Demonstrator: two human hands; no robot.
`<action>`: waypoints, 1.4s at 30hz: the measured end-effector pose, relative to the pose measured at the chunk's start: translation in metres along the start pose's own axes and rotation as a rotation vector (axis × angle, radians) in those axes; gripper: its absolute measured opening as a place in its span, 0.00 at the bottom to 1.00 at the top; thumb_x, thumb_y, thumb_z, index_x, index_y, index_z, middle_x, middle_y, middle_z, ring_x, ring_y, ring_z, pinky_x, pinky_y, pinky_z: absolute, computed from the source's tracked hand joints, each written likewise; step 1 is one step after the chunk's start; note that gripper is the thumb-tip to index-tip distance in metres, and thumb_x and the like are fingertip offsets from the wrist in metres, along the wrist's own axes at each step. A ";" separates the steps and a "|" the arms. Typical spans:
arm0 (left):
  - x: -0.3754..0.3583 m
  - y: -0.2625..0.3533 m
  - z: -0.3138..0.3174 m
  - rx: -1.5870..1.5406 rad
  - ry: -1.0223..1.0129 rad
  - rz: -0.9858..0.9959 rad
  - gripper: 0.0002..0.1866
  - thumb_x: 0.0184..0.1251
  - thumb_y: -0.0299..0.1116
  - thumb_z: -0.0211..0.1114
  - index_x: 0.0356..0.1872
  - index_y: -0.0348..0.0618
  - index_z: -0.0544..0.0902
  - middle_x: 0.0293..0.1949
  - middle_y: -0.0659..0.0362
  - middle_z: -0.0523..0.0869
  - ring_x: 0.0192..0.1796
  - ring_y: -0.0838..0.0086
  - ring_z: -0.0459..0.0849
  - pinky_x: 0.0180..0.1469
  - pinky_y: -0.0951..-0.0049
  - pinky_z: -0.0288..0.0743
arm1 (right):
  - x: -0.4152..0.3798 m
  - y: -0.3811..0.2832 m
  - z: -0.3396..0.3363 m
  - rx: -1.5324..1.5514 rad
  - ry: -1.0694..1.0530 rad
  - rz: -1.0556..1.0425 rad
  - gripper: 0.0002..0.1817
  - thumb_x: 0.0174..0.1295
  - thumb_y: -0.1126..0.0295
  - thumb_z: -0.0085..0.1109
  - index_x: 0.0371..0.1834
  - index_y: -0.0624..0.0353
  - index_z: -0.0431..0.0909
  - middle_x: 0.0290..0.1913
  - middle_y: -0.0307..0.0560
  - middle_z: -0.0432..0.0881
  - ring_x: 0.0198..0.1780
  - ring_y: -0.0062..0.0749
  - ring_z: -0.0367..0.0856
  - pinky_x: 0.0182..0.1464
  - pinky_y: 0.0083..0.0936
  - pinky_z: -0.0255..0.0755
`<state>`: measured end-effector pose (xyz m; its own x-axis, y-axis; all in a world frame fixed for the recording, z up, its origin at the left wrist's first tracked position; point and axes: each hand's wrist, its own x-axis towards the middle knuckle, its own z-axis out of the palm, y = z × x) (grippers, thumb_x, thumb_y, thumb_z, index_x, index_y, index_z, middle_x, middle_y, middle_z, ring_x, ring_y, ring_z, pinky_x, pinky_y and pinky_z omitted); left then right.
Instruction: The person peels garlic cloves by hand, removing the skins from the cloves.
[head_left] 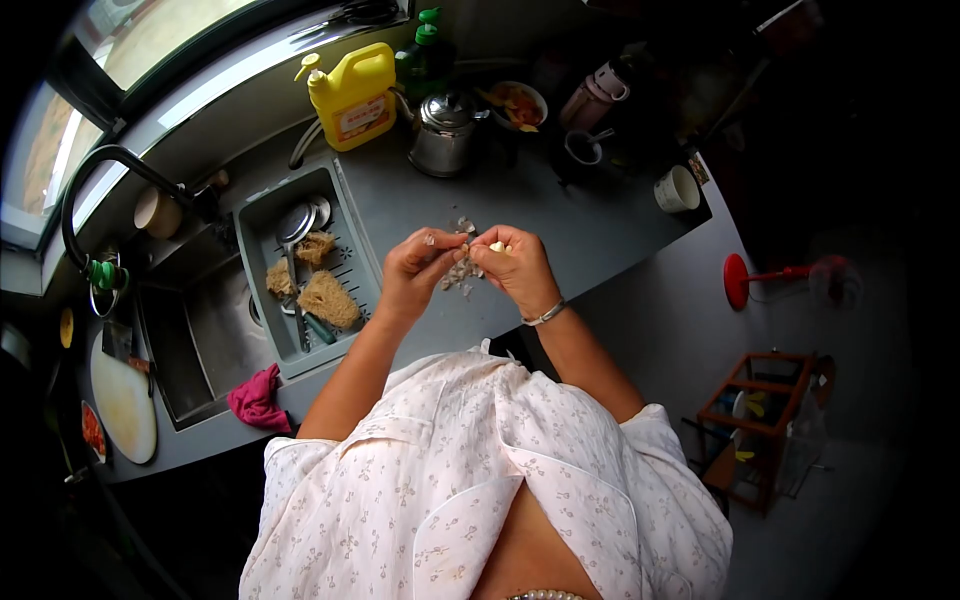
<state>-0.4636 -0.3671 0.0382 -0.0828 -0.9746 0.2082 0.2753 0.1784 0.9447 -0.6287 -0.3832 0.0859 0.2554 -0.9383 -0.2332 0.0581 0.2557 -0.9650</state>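
Observation:
Above the grey counter, my two hands meet fingertip to fingertip. In my right hand (518, 268), which wears a bracelet at the wrist, whitish peeled garlic cloves (498, 246) show between curled fingers. My left hand (418, 268) is closed in a pinch at a small pale piece where the fingertips meet, too small to make out well. A papery flake clings to the left hand's fingers. Beneath and around the hands, garlic skins (462, 272) lie scattered on the counter.
Left of my hands, a grey drain tray (357, 225) holds loofah sponges (328, 300) and a ladle (296, 224) beside the sink (215, 320). Behind stand a yellow jug (358, 100), a metal kettle (443, 140) and a bowl (540, 103). A paper cup (677, 189) sits near the right edge.

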 end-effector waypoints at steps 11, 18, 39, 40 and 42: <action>-0.005 -0.005 0.010 -0.136 0.126 -0.271 0.11 0.66 0.27 0.65 0.48 0.41 0.84 0.35 0.67 0.82 0.31 0.88 0.73 0.31 0.88 0.65 | 0.004 0.007 0.003 0.182 0.000 0.059 0.07 0.62 0.70 0.59 0.32 0.62 0.76 0.21 0.33 0.74 0.17 0.12 0.67 0.16 0.10 0.57; 0.001 -0.012 0.014 -0.634 0.200 -0.398 0.14 0.65 0.31 0.67 0.50 0.39 0.82 0.35 0.67 0.82 0.28 0.89 0.70 0.25 0.87 0.62 | 0.004 0.009 0.007 0.232 0.003 0.045 0.07 0.63 0.69 0.59 0.33 0.62 0.76 0.20 0.32 0.73 0.16 0.11 0.67 0.16 0.09 0.56; -0.001 -0.006 0.009 -0.265 0.216 -0.322 0.09 0.60 0.24 0.69 0.40 0.37 0.82 0.37 0.59 0.86 0.29 0.89 0.76 0.28 0.91 0.67 | 0.006 0.004 -0.007 -0.357 0.104 -0.192 0.09 0.60 0.67 0.65 0.37 0.63 0.84 0.25 0.35 0.82 0.25 0.15 0.76 0.28 0.15 0.70; -0.001 -0.008 0.008 -0.213 0.200 -0.238 0.08 0.60 0.24 0.69 0.40 0.37 0.82 0.36 0.62 0.85 0.31 0.88 0.78 0.31 0.90 0.68 | 0.006 0.004 -0.006 -0.419 0.096 -0.216 0.10 0.60 0.66 0.66 0.37 0.62 0.84 0.26 0.37 0.83 0.26 0.16 0.77 0.30 0.16 0.72; -0.001 -0.010 0.008 -0.161 0.185 -0.153 0.08 0.60 0.23 0.69 0.41 0.37 0.82 0.34 0.64 0.84 0.34 0.87 0.80 0.34 0.89 0.70 | 0.007 0.007 -0.006 -0.409 0.081 -0.247 0.09 0.62 0.66 0.64 0.37 0.60 0.85 0.26 0.38 0.83 0.26 0.15 0.77 0.30 0.15 0.72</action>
